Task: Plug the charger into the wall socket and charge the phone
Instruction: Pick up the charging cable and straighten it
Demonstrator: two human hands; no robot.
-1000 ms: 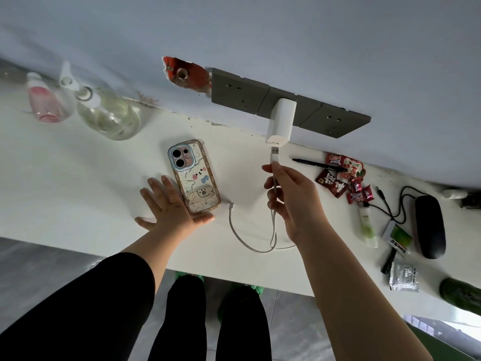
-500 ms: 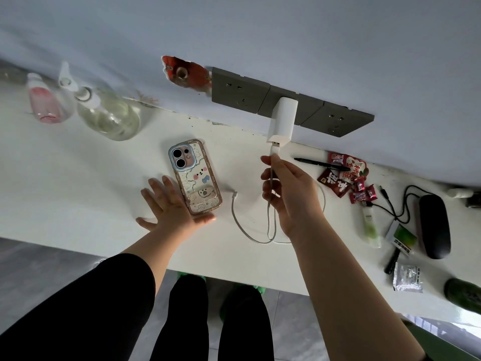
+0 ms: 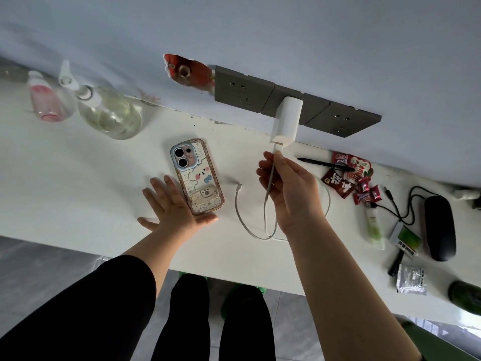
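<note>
**Cable end reaches the charger port**

Since a second ago the right hand (image 3: 289, 188) has carried the cable's plug up across the gap, so the connector now sits at the port on the charger's near face; whether it is fully seated cannot be told.

Nearest, the left hand (image 3: 173, 207) lies flat and spread on the white surface (image 3: 78, 178), holding nothing, its thumb touching the near end of the phone (image 3: 197, 175). That probably keeps the phone handy for the next step. The phone lies face down, left of the cable (image 3: 265, 217).

The right hand's fingers pinch the cable just behind the connector, a grip close to the tip likely chosen for aim. The slack loops on the surface, and its free end (image 3: 239, 187) lies just right of the phone, not yet plugged in.

Farther back, the charger (image 3: 286, 121) already sits in the middle wall socket (image 3: 296, 102).
</note>
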